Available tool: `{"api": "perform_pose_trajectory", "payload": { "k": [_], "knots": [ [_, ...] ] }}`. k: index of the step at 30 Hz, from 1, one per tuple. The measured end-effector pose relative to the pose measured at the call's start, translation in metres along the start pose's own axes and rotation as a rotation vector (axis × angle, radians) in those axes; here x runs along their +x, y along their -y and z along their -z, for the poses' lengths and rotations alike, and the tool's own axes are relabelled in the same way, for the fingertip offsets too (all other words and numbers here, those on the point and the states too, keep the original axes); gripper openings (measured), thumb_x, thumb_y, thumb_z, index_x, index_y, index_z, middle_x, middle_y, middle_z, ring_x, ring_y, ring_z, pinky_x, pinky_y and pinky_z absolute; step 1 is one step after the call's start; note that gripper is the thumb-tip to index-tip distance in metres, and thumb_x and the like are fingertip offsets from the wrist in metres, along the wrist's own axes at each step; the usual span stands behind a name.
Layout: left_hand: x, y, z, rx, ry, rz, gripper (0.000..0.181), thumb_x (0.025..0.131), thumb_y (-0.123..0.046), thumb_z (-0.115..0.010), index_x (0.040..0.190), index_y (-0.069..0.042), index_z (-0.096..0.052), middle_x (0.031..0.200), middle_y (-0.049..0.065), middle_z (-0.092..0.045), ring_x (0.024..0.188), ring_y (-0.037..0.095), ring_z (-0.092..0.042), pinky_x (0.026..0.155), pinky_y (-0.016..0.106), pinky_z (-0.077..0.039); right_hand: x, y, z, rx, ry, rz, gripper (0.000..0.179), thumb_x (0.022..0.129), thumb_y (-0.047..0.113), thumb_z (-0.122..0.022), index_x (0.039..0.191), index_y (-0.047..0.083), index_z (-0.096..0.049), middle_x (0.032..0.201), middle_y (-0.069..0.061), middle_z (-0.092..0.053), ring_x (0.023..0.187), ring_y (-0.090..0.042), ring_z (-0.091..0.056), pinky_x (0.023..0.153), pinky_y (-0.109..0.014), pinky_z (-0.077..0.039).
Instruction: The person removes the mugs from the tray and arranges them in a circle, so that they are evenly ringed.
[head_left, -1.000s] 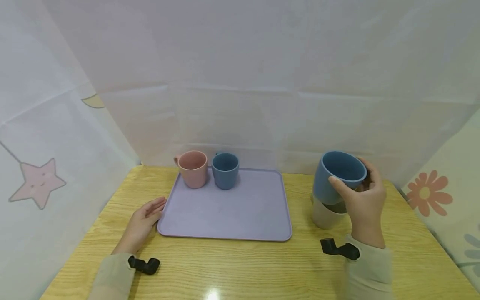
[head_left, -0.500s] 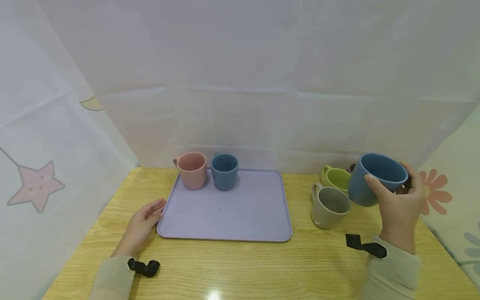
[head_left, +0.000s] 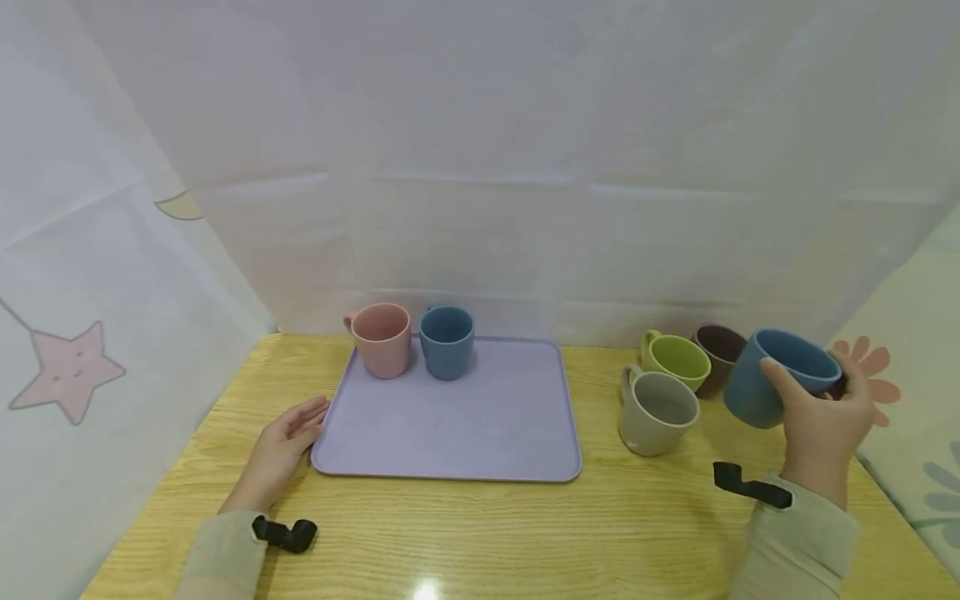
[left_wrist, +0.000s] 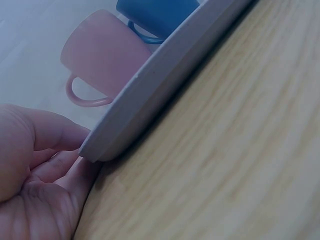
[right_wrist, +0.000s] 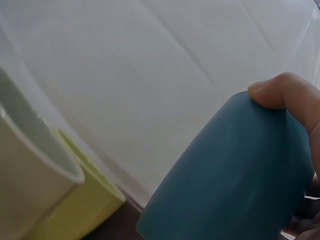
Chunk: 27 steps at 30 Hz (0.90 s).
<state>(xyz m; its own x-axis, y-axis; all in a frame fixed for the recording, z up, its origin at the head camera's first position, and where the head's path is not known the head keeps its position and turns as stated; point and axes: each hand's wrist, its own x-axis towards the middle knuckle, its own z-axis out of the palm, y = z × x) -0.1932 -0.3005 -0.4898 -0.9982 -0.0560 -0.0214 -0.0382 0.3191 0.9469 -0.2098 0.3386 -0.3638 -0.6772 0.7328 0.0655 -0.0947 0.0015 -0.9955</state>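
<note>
In the head view my right hand (head_left: 828,417) grips a blue mug (head_left: 757,396) at the far right, with the thumb over its near rim. The mug is tilted; any handle is hidden by the hand. The right wrist view shows its smooth blue side (right_wrist: 230,175) and the thumb on the rim. My left hand (head_left: 281,446) lies on the table at the left edge of a lilac tray (head_left: 465,425), fingers relaxed against it. In the left wrist view the fingertips meet the tray's corner (left_wrist: 107,145). A pink mug (head_left: 384,346) and a second blue mug (head_left: 447,350) stand on the tray's back left.
Right of the tray stand a grey-beige mug (head_left: 651,425), a green mug (head_left: 675,358) and a dark brown mug (head_left: 720,354), close together. A white cloth (head_left: 465,208) hangs behind the wooden table (head_left: 480,533), with printed cloth at both sides.
My right hand has carried the blue mug rightward from over the grey-beige mug, then lowered it a little, uncovering the green and brown mugs. The left hand stays at the tray.
</note>
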Motion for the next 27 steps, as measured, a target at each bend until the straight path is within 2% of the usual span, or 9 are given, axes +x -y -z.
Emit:
{"api": "perform_pose_trajectory", "payload": {
  "k": [5,11,21,27],
  "knots": [
    [0.001,0.001,0.0,-0.001,0.003,-0.003,0.051,0.108,-0.01,-0.048,0.156,0.0,-0.034,0.156,0.02,-0.041,0.144,0.032,-0.04,0.097,0.005,-0.041,0.011,-0.017,0.004,-0.067,-0.008,0.001,0.083,0.072,0.018,-0.094,0.145,0.024,-0.054,0.134,0.007,-0.053,0.119,-0.008,-0.05,0.118,-0.034,-0.036],
    [0.001,0.004,-0.001,-0.005,0.0,-0.01,0.051,0.108,-0.009,-0.049,0.156,0.001,-0.035,0.155,0.021,-0.042,0.143,0.029,-0.042,0.097,0.005,-0.041,0.021,-0.033,0.007,-0.068,-0.024,-0.006,0.078,0.07,0.017,-0.095,0.139,0.021,-0.058,0.124,0.009,-0.056,0.111,-0.005,-0.054,0.114,-0.031,-0.04],
    [0.0,0.001,0.001,0.007,-0.001,0.006,0.052,0.108,-0.011,-0.049,0.157,-0.001,-0.034,0.156,0.019,-0.041,0.143,0.029,-0.04,0.097,0.005,-0.041,0.029,-0.047,0.011,-0.095,-0.019,-0.102,0.087,0.068,0.023,-0.097,0.143,0.023,-0.053,0.118,0.015,-0.052,0.111,-0.003,-0.05,0.116,-0.032,-0.037],
    [0.001,0.002,0.0,0.015,0.001,0.003,0.051,0.108,-0.011,-0.049,0.156,-0.001,-0.034,0.156,0.019,-0.042,0.143,0.028,-0.041,0.097,0.005,-0.041,0.031,-0.054,0.014,-0.092,-0.032,-0.091,0.085,0.067,0.02,-0.097,0.141,0.022,-0.056,0.121,0.014,-0.051,0.113,-0.004,-0.048,0.112,-0.03,-0.038]
  ]
}}
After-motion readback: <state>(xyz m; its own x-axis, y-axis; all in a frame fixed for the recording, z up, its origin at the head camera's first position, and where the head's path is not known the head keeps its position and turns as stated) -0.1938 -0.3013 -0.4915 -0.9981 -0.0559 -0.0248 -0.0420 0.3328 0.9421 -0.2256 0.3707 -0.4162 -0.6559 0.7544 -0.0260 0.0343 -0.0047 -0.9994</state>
